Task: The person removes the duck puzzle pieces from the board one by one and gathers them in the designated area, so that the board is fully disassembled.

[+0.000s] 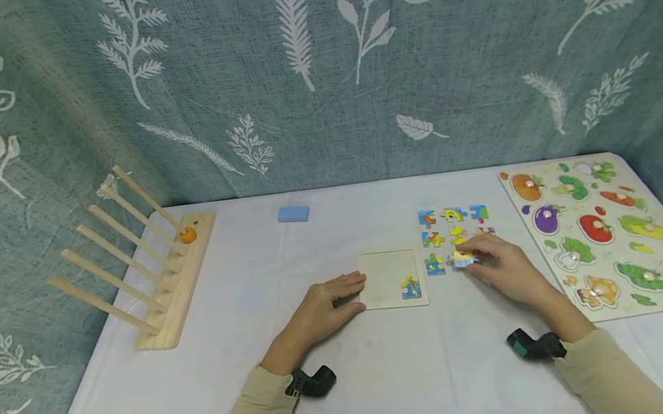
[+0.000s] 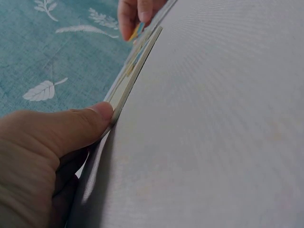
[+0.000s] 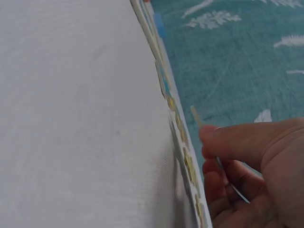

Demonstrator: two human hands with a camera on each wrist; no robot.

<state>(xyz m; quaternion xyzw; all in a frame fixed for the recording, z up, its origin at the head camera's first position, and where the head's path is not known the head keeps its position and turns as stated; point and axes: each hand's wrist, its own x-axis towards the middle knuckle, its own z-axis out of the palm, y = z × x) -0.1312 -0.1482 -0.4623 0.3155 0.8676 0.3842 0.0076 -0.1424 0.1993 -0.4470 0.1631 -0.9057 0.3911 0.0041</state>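
Observation:
A small wooden puzzle tray (image 1: 384, 273) lies flat in the middle of the white table, with one blue and yellow piece (image 1: 411, 287) set in its lower right corner. My left hand (image 1: 326, 306) rests on the tray's left edge with its fingers stretched out. Its thumb (image 2: 88, 124) presses against the tray's rim (image 2: 134, 72). To the right of the tray, my right hand (image 1: 500, 263) pinches a jigsaw piece (image 1: 464, 258) just above the cloth. The thumb (image 3: 237, 140) and the thin piece (image 3: 196, 115) also show in the right wrist view. Several loose pieces (image 1: 453, 216) lie in rows behind it.
A wooden vegetable peg puzzle board (image 1: 611, 235) fills the right side of the table. At the left stands a wooden rack with slanted dowels (image 1: 146, 264), an orange bead (image 1: 187, 236) on it. A blue block (image 1: 293, 214) lies near the back. A leaf-patterned curtain hangs behind.

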